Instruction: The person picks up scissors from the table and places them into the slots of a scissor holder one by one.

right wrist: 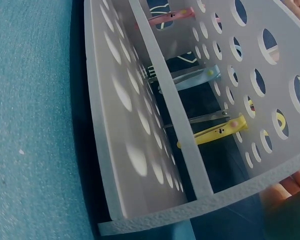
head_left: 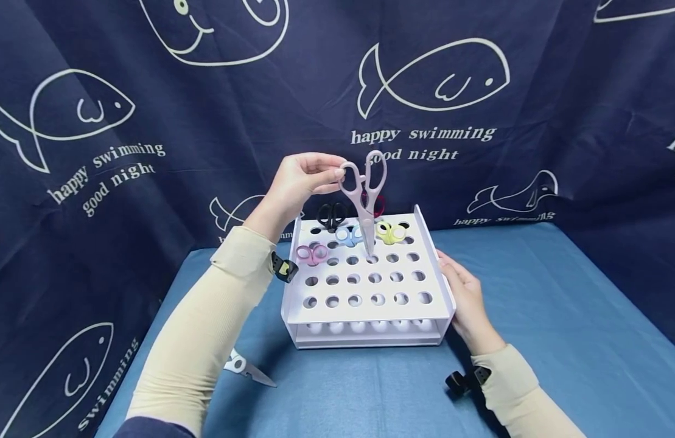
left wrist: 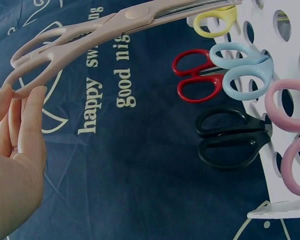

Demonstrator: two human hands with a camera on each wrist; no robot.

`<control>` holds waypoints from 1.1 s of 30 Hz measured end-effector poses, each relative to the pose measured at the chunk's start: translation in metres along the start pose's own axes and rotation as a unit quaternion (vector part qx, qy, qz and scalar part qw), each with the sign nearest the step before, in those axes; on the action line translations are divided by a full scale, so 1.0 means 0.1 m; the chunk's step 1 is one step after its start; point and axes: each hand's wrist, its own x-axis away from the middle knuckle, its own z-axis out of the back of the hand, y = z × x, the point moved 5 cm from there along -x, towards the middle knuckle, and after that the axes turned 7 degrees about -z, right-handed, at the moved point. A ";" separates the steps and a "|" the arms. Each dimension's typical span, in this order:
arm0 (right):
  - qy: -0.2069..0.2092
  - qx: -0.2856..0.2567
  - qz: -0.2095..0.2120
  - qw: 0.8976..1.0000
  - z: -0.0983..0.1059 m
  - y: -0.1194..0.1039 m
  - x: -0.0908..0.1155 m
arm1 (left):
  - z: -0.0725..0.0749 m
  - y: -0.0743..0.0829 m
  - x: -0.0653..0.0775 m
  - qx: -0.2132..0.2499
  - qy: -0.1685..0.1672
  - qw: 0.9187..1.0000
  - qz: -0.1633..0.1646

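Note:
My left hand [head_left: 304,179] pinches one finger loop of the pale mauve scissors [head_left: 364,204] above a white perforated rack [head_left: 364,313]. Their blades point down, with the tip at a hole near the rack's middle; whether it has entered is unclear. Against the rack's right side, my right hand [head_left: 468,304] holds the side panel, its fingers [right wrist: 277,194] partly hidden. Pink scissors [head_left: 312,254], light blue scissors [left wrist: 245,70], black scissors [left wrist: 232,137], red scissors [left wrist: 200,75] and yellow scissors [head_left: 390,232] stand in holes toward the back and left, handles up.
White-handled scissors [head_left: 249,370] lie on the blue tablecloth [head_left: 337,395] at front left, partly behind my left forearm. A dark blue curtain [head_left: 315,109] with fish drawings hangs close behind the rack. Rows of holes fill the rack's front half.

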 end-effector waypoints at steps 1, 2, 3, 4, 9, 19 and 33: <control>0.001 0.001 -0.001 1.000 0.00 0.00 0.00 | 0.00 -0.01 0.00 -0.005 0.000 1.000 0.003; 0.002 0.002 -0.002 1.000 0.00 0.01 0.00 | -0.01 -0.03 0.00 -0.008 -0.001 1.000 0.008; 0.001 0.001 -0.002 1.000 0.00 0.01 0.00 | -0.02 -0.04 0.01 -0.011 -0.002 1.000 0.011; 0.000 0.001 -0.002 1.000 0.00 0.01 -0.01 | -0.03 -0.05 0.01 -0.016 -0.004 1.000 0.013; -0.005 -0.002 0.001 1.000 0.01 0.01 -0.02 | -0.06 -0.13 0.01 -0.022 -0.012 0.999 0.022; -0.001 0.007 -0.003 1.000 0.01 0.00 -0.02 | -0.10 -0.28 0.05 -0.028 -0.016 0.998 0.044; -0.008 0.009 0.003 1.000 -0.01 -0.01 -0.01 | -0.10 -0.41 0.09 -0.048 -0.014 0.996 0.067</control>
